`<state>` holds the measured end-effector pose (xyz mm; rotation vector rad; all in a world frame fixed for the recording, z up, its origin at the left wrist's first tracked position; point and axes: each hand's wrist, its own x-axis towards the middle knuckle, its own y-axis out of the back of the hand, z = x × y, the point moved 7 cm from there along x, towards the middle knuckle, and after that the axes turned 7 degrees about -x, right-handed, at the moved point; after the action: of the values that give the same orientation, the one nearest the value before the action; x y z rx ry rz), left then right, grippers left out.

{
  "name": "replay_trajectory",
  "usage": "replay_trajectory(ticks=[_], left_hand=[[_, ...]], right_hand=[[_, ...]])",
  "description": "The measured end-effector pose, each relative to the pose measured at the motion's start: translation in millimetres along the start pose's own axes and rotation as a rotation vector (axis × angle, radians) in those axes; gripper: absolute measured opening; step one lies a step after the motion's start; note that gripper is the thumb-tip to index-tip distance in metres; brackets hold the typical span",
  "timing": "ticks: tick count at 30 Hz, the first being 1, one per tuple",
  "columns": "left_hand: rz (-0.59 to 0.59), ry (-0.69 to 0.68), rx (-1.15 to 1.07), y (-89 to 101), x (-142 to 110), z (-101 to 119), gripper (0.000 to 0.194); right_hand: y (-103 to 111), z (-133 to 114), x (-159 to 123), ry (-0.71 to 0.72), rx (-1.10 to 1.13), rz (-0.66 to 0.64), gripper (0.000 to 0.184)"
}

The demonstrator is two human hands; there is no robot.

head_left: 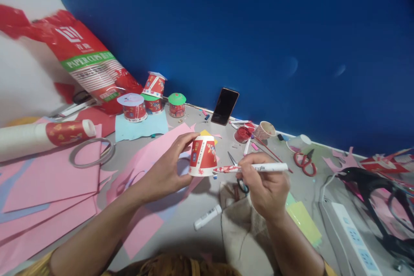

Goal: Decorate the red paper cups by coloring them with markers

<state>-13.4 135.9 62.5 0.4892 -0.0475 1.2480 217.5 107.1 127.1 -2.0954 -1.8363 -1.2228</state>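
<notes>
My left hand (168, 170) grips an upside-down red and white paper cup (203, 156), fingers curled round its far side. In my right hand (267, 187) is a white acrylic marker (258, 167), pinched like a pen and lying sideways with its red tip at the cup's lower rim. Both hands hover just above the grey table (200, 202), over pink paper (145, 159).
A marker cap (207, 217) lies near my arms. Decorated cups (152, 99) and a paper-cup bag (87, 64) stand back left, with a tape ring (92, 152) and pink sheets (48, 181). A phone (225, 106) leans on the blue wall. Red scissors (304, 161) and a power strip (351, 235) lie right.
</notes>
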Motion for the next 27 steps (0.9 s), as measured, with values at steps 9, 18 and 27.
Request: replay_trajectory(ticks=[9, 18, 27], left_hand=[[0.013, 0.002, -0.081, 0.6, 1.1, -1.9, 0.079], [0.002, 0.013, -0.093, -0.3, 0.5, -1.7, 0.08], [0.018, 0.01, -0.088, 0.2, 1.3, 1.5, 0.077]], right_hand=[[2.3, -23.4, 3.4, 0.205, -0.125, 0.002, 0.02], [-1.2, -28.7, 4.6, 0.249, -0.109, -0.018, 0.018], [-3.6, -28.0, 2.4, 0.229, -0.086, -0.064, 0.018]])
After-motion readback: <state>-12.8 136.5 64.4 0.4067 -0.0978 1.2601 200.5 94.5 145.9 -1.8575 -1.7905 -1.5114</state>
